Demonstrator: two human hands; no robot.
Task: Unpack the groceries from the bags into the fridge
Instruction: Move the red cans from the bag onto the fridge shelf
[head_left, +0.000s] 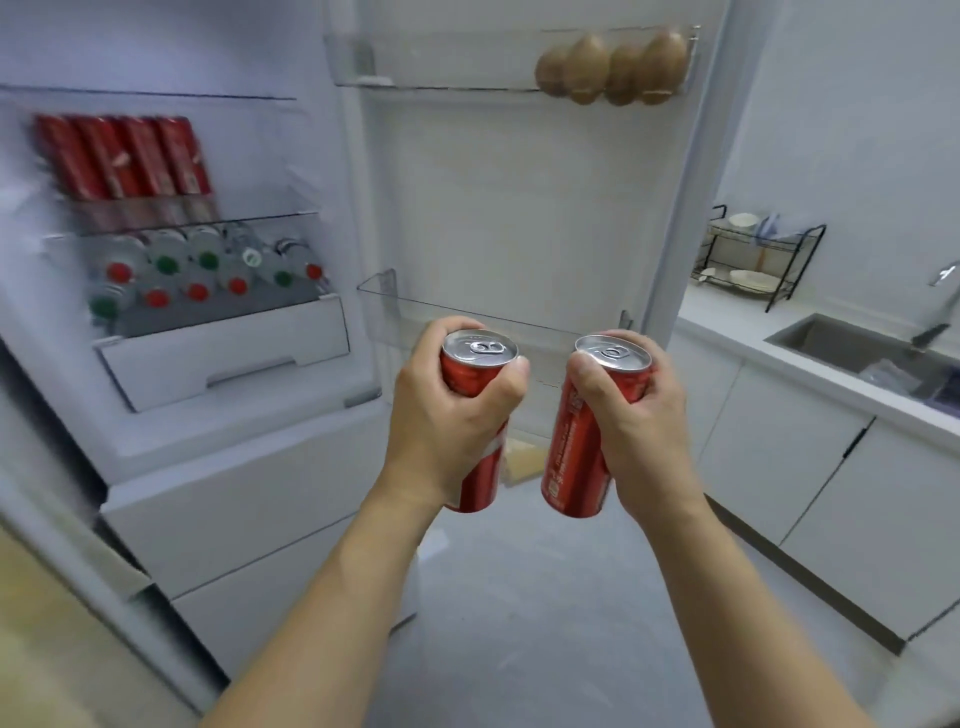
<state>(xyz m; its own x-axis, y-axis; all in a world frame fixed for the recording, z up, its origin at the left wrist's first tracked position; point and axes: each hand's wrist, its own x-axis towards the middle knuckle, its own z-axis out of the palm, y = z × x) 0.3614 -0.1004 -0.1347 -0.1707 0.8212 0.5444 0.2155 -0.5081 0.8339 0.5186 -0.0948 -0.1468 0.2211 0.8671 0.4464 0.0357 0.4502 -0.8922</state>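
My left hand (447, 415) grips a tall red soda can (475, 364) upright, its silver top facing me. My right hand (639, 415) grips a second red soda can (576, 452), tilted slightly. Both cans hang side by side in front of the open fridge door (509, 197), just before its lower clear door bin (415, 301). Inside the fridge, a row of several red cans (124, 156) stands on a glass shelf. Below it, a drawer (223, 358) is pulled out and holds several cans seen from their tops.
The upper door bin (441, 73) holds several brown kiwis (613, 67). To the right runs a white counter with a sink (852, 343) and a black dish rack (753, 260). White cabinets stand below it. A pale bag (524, 457) lies on the floor beyond the cans.
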